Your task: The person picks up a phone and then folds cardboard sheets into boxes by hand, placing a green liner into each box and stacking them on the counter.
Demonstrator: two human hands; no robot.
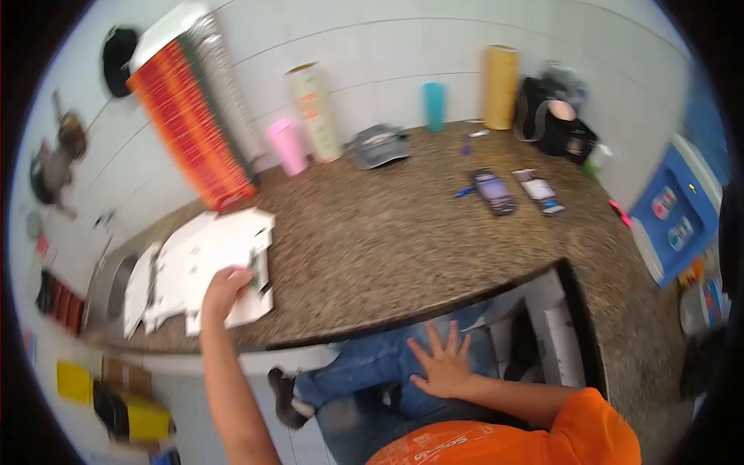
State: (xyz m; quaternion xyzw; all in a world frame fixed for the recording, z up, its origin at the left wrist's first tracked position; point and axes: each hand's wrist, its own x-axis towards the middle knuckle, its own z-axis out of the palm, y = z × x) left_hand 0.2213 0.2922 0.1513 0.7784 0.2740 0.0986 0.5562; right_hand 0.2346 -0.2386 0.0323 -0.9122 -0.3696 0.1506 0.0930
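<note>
Here's the white, notched, flat cardboard sheet (203, 252), spread on the brown speckled stone desk (372, 240) at the left of the frame, its long axis slanting from lower left to upper right. The left hand (227, 291) is the near one, over the sheet's lower right part, so most of the cardboard lies leftward and upward of those fingers. They're bunched beside a dark green patch (254, 270); blur hides whether they pinch anything, so I can't tell. The right hand (444, 366) is well apart, lower centre, fingers fanned wide, holding nothing, over the blue denim jeans (349, 376). Up past the sheet, upper left, rises a tall red-and-orange block (194, 116), a pink tumbler (287, 147) to its right.
</note>
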